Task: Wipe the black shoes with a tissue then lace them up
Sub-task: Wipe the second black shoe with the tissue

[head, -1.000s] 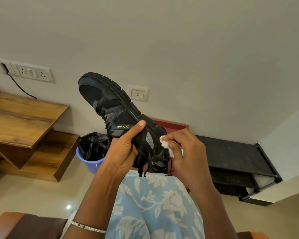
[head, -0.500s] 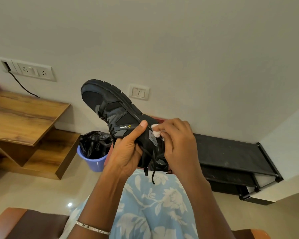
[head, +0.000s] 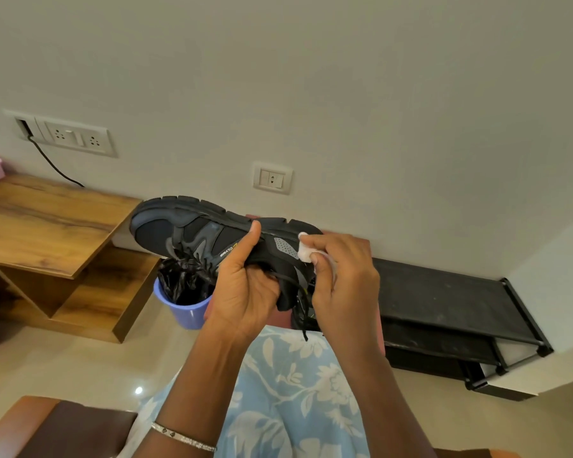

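A black shoe (head: 192,233) is held in the air on its side, sole toward the wall and toe pointing left. My left hand (head: 245,289) grips it round the middle, thumb up against the side near the sole. My right hand (head: 341,279) pinches a small white tissue (head: 305,251) and presses it on the shoe's heel part. Loose black laces (head: 303,319) dangle below the shoe. A second dark shoe seems to sit behind my right hand, mostly hidden.
A blue bin (head: 182,305) lined with a black bag stands on the floor under the shoe's toe. A wooden desk with a shelf (head: 47,223) is at the left. A low black shoe rack (head: 444,299) runs along the wall at the right. My lap in blue floral cloth (head: 288,391) lies below.
The shoe has tipped from toe-up to nearly level and come lower. My right hand has slid the tissue up the heel part toward the sole.
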{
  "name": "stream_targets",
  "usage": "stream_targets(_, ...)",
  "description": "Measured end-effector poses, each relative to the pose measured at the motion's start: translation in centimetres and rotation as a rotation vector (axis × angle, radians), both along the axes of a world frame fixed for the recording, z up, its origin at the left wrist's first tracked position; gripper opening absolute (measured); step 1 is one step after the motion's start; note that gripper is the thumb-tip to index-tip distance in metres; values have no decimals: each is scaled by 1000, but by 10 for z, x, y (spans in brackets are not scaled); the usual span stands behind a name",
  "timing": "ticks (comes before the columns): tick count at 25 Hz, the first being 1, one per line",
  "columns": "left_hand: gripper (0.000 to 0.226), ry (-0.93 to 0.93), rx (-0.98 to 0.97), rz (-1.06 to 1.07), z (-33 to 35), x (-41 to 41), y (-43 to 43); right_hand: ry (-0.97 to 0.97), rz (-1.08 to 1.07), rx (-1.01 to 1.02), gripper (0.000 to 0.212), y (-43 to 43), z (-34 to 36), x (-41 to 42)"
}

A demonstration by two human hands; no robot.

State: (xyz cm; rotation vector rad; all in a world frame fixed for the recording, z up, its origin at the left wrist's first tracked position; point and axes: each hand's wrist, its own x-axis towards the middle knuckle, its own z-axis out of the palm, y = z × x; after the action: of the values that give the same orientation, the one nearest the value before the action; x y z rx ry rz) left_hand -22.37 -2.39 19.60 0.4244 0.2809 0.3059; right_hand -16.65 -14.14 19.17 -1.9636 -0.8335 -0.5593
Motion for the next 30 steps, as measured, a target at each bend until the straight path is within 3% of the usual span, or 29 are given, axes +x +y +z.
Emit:
stream_targets(5,45,-70,-95,-5,-1,-2,-15,-22,166,-17,28,29,10,-36)
stream_targets(9,59,-62,0,75,1,-1,-13,-9,57,-1,23,8,5,-14)
stream_targets(12,56,-84,73,131,0,0,-7,58,-50,-4,26,-3,-2,-4)
stream_targets(16,59,-93,98,96,-2,0,-6,27,-44,4,30,4,-3,-14)
stream_targets(21,38,-84,86,45,-5,-3,-9,-102,120,53,23,24,8,-31)
stream_targets(26,44,-98,99,29,-5,-5,-7,-7,12,35,33,-2,-7,-9)
stream_targets(30,33,-95,33,111,-7,0,3,112,-27,40,24,-11,-19,-10)
